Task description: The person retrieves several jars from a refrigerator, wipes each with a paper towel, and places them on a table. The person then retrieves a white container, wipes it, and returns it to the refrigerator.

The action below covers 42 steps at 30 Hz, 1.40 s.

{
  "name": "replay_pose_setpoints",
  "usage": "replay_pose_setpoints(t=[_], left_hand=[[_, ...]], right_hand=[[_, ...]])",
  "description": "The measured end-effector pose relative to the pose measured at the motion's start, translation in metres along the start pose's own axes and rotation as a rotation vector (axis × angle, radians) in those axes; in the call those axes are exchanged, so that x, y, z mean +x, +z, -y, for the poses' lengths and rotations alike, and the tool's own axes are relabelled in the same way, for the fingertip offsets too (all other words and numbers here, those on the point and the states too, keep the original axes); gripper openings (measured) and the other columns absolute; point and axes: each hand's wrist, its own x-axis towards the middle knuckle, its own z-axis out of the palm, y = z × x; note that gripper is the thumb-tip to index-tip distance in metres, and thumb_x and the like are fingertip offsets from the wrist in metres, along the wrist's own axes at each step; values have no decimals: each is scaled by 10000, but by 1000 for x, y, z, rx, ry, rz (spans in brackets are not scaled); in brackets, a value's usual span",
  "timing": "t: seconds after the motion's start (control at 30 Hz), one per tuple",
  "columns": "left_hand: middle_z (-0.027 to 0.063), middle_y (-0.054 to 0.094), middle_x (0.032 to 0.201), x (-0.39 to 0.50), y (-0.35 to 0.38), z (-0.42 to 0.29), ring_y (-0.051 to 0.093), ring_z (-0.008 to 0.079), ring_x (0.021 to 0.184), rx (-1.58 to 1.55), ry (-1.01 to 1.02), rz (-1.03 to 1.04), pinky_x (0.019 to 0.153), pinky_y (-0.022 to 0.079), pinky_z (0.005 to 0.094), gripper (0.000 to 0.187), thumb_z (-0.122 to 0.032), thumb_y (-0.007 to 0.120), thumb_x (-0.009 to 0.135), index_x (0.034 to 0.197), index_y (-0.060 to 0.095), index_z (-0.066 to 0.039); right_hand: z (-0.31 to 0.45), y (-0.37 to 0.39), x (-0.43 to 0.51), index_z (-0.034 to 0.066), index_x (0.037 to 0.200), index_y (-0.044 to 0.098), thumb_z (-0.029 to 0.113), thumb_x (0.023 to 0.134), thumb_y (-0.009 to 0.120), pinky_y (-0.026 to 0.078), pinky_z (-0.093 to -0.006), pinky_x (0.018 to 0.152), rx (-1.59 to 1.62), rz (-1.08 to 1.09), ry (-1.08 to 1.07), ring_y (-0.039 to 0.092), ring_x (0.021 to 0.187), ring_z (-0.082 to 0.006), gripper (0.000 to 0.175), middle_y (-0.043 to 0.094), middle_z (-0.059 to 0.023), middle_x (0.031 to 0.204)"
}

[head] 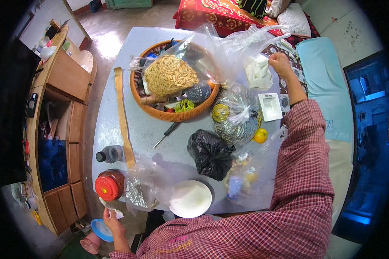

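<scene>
A crumpled piece of white tissue (116, 213) is pinched in the fingers of my left hand (112, 223), low at the left beyond the table's near edge. Just below that hand is a blue-rimmed round lid or basin (102, 230). Far out at the right, my right hand (280, 64) is curled into a fist beside a pack of white tissues (258, 73); whether its fingers grip a tissue is hidden. Below the pack stands a small white plastic box (270, 107). A large clear plastic bag (236, 42) lies just left of the pack.
On the table (142, 139) are a wicker basket (137, 97) with a bag of seeds or grain (170, 74), a screwdriver (167, 134), a black plastic bag (210, 155), a white plate (191, 199), a red-lidded jar (108, 187) and a bottle (110, 154). A wooden cabinet (66, 77) stands left.
</scene>
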Motion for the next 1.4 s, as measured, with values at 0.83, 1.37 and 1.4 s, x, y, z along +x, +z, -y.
replay_pose_setpoints(t=[0.83,1.37,1.4], left_hand=[[84,652,1057,67,-57,1,608,190,822,-909,-148,38,603,447,304,298,-34,548,927,1223,578,-27],[61,672,1024,26,-304,11,634,135,930,-489,44,37,832,510,295,220,-76,693,877,1075,648,8],[56,675,1007,22,-324,14,634,128,921,-442,134,34,820,511,287,214,-80,700,873,1064,654,3]], right_hand=[[216,-130,-112,-72,1291,480,263,977,532,497,-479,932,855,248,-123,562,1105,-354,463,552,-233,1210],[820,195,-514,80,1331,578,224,749,808,517,-401,888,547,1103,-1241,651,1046,-332,643,656,-177,1176],[844,212,-535,77,1291,607,227,753,807,524,-407,871,568,1154,-1324,657,1024,-341,593,661,-178,1164]])
